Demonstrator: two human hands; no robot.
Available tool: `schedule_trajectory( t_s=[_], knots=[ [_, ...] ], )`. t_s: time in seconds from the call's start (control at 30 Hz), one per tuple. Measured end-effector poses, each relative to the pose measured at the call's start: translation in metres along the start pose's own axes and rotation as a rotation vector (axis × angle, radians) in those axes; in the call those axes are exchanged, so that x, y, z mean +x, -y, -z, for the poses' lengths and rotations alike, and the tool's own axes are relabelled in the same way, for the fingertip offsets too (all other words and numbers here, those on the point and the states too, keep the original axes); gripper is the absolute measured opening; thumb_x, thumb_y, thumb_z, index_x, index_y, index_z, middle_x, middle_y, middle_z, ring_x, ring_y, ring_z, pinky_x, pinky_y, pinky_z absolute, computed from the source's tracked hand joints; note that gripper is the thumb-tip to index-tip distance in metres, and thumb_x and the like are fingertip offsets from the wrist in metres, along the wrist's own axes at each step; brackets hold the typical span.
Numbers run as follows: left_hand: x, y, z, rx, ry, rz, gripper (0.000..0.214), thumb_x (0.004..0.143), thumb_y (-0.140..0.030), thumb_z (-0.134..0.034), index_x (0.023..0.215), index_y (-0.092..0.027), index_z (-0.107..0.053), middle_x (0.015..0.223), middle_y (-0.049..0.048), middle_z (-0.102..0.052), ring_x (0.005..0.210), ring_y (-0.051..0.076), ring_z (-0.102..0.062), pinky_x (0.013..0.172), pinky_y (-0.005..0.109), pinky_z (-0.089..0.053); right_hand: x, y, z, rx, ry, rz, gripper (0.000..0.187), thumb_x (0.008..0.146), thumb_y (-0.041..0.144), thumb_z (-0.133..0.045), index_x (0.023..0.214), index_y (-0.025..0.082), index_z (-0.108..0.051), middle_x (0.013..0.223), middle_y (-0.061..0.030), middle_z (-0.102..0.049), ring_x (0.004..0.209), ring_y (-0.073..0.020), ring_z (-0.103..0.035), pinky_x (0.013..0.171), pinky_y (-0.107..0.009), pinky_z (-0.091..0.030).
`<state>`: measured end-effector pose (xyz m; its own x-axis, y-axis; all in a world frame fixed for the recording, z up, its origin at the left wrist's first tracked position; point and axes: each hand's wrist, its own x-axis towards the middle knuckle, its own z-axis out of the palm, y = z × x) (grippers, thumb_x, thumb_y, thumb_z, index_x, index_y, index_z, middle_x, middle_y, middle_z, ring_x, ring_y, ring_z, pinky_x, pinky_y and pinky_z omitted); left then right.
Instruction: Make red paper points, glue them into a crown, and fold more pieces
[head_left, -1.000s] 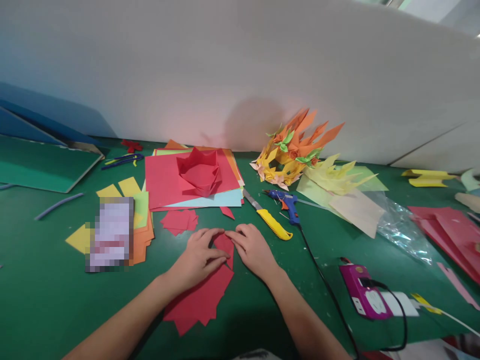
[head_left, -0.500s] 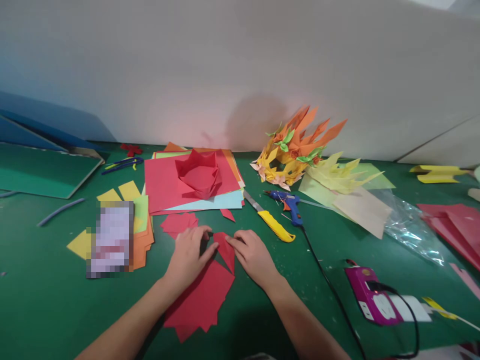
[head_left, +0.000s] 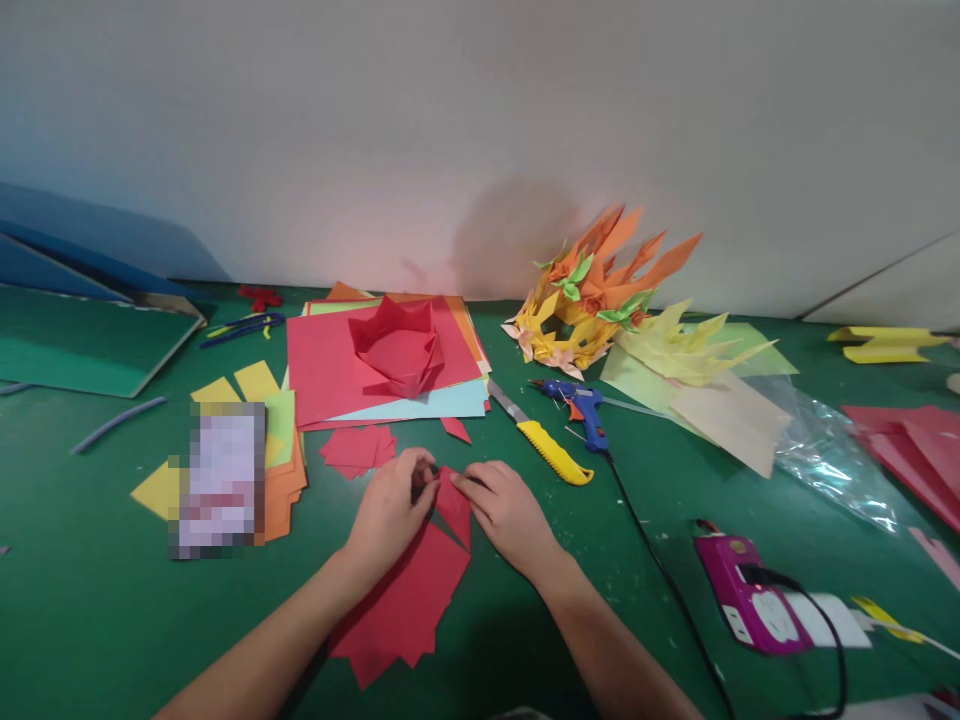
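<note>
A small folded piece of red paper [head_left: 457,510] stands between my hands, narrowing to a point at its lower end. My left hand [head_left: 394,505] pinches its upper left edge with thumb and curled fingers. From the other side, the fingertips of my right hand [head_left: 502,508] close on its upper right edge. Just below lies a fanned stack of red paper squares [head_left: 405,605], partly under my left wrist. Smaller red paper pieces [head_left: 356,450] rest beyond my left hand, and a tiny red scrap [head_left: 455,430] lies farther back.
A red paper crown [head_left: 397,345] sits on coloured sheets [head_left: 319,370]. To the right are a yellow-handled cutter [head_left: 555,452], a blue glue gun [head_left: 585,405] with its cord, an orange and yellow paper crown [head_left: 574,315] and a purple power socket [head_left: 750,595]. A pixelated phone-like object [head_left: 221,480] lies left.
My left hand has shifted slightly right, and its fingers have curled in more at the top of the folded red paper. My right hand stays nearly where it was.
</note>
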<state>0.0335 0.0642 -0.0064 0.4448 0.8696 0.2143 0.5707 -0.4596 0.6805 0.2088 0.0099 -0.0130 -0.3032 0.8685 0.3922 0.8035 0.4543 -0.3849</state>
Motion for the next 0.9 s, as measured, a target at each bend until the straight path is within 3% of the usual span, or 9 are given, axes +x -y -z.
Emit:
schedule_trajectory(
  t_s=[0.2, 0.5, 0.9],
  knots=[
    [0.004, -0.002, 0.000, 0.068, -0.018, -0.080, 0.001, 0.084, -0.019, -0.054, 0.085, -0.020, -0.055, 0.071, -0.0013, -0.064, 0.064, 0.015, -0.062, 0.059, 0.026, -0.050, -0.002, 0.002, -0.002, -0.030, -0.040, -0.043, 0.029, 0.095, 0.017, -0.039, 0.108, 0.014, -0.065, 0.090, -0.0118, -0.063, 0.080, -0.0222, -0.054, 0.072, -0.036, -0.050],
    [0.001, 0.004, 0.003, 0.104, -0.035, -0.359, 0.025, 0.096, -0.024, -0.040, 0.089, -0.017, -0.063, 0.084, 0.0062, -0.068, 0.075, 0.015, -0.065, 0.068, 0.026, -0.054, 0.000, 0.002, 0.001, -0.037, -0.037, -0.040, 0.029, 0.095, 0.017, -0.039, 0.104, 0.014, -0.066, 0.081, -0.0095, -0.060, 0.074, -0.0204, -0.051, 0.067, -0.032, -0.047],
    [0.007, 0.003, -0.002, 0.180, -0.006, -0.409, 0.033, 0.097, -0.023, -0.037, 0.080, -0.017, -0.064, 0.077, 0.0057, -0.065, 0.066, 0.014, -0.060, 0.059, 0.023, -0.048, 0.005, -0.009, 0.007, 0.023, 0.009, -0.018, 0.030, 0.096, 0.021, -0.039, 0.109, 0.017, -0.066, 0.088, -0.0094, -0.062, 0.079, -0.0209, -0.050, 0.070, -0.034, -0.048]
  ],
)
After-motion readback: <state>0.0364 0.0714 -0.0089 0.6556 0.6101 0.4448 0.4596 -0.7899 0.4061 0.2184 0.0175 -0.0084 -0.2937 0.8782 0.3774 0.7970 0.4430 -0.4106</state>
